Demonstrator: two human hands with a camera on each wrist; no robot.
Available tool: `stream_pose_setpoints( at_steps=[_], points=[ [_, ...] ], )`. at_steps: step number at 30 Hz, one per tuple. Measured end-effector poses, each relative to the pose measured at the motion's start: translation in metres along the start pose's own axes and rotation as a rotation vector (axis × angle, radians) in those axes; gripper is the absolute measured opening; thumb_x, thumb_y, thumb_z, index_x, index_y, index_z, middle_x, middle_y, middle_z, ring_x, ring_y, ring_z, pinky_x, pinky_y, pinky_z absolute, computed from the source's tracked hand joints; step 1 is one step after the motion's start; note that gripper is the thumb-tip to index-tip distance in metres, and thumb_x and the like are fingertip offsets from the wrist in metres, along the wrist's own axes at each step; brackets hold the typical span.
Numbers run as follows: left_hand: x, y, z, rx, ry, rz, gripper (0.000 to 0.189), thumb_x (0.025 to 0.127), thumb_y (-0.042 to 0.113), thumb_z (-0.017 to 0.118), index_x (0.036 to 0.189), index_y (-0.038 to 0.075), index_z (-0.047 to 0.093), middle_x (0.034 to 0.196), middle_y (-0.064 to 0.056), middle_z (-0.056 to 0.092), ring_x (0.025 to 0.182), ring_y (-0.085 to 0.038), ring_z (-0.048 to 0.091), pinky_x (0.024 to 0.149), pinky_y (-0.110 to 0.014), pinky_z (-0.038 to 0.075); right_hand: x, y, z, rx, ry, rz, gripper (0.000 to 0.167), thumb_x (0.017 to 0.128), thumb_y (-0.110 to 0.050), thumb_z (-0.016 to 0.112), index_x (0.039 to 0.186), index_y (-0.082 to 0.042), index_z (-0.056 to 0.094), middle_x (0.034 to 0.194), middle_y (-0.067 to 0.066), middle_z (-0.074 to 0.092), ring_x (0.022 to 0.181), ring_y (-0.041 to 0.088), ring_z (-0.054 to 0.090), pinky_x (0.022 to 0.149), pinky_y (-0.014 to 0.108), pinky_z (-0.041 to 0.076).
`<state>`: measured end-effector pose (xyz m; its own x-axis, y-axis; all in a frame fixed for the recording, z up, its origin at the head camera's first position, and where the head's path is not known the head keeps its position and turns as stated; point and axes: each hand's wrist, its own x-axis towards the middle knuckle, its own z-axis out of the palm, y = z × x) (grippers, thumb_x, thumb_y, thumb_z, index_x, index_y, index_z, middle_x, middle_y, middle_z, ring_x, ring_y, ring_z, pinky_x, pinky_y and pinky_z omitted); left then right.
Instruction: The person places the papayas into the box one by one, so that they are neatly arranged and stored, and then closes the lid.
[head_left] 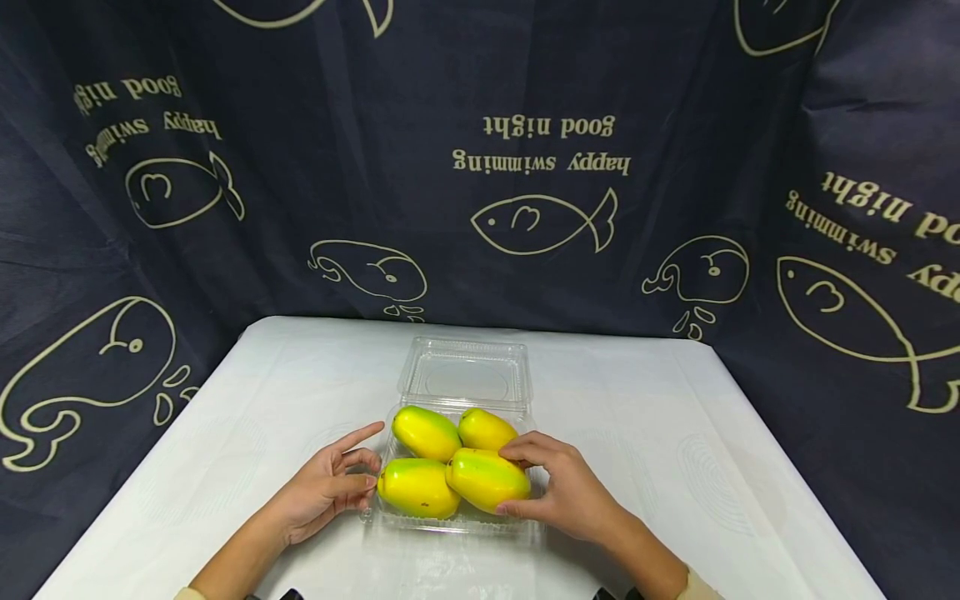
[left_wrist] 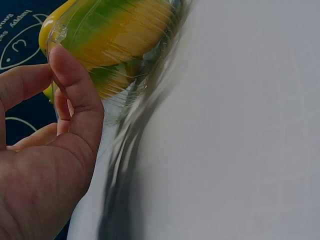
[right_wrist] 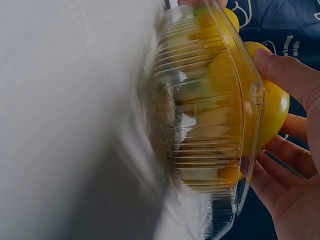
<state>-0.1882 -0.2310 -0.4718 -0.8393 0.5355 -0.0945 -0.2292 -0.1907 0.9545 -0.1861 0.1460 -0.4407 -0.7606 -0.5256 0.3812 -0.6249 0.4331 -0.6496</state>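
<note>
A clear plastic clamshell container (head_left: 431, 524) stands on the table with several yellow-green mangoes in its base. My right hand (head_left: 566, 487) grips the front right mango (head_left: 487, 479), thumb at the near side and fingers at the far side. That mango (right_wrist: 274, 107) bulges above the rim in the right wrist view. At the container's left edge, my left hand (head_left: 326, 487) pinches the rim between thumb and finger, beside the front left mango (head_left: 418, 489). The left thumb (left_wrist: 70, 67) lies against the rim in the left wrist view. Behind lie two more mangoes (head_left: 426, 432).
The container's lid (head_left: 467, 371) is folded back, lying flat behind the base. A white cloth covers the table (head_left: 285, 375). Dark blue curtains (head_left: 450, 283) with fish and whale drawings enclose the back and both sides.
</note>
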Motion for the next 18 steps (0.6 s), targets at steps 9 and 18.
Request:
stream_pose_setpoints(
  at_steps=[9, 18],
  points=[
    [0.0012, 0.0002, 0.0004, 0.005, 0.009, -0.014, 0.09, 0.097, -0.001, 0.063, 0.165, 0.007, 0.004, 0.106, 0.003, 0.058, 0.074, -0.009, 0.062, 0.068, -0.021, 0.059, -0.0003, -0.0002, -0.0005, -0.027, -0.06, 0.037, 0.056, 0.075, -0.043, 0.091, 0.123, -0.023, 0.072, 0.113, -0.015, 0.067, 0.098, 0.003, 0.063, 0.088, 0.032, 0.061],
    [0.0006, 0.0004, 0.0008, -0.003, 0.005, -0.002, 0.09, 0.097, -0.002, 0.063, 0.164, 0.006, 0.005, 0.106, 0.003, 0.059, 0.075, -0.008, 0.063, 0.068, -0.02, 0.059, 0.0028, -0.0019, -0.0033, -0.04, -0.132, 0.061, 0.05, 0.077, -0.037, 0.091, 0.121, -0.022, 0.072, 0.118, -0.013, 0.066, 0.102, 0.004, 0.064, 0.091, 0.027, 0.06]
  ],
)
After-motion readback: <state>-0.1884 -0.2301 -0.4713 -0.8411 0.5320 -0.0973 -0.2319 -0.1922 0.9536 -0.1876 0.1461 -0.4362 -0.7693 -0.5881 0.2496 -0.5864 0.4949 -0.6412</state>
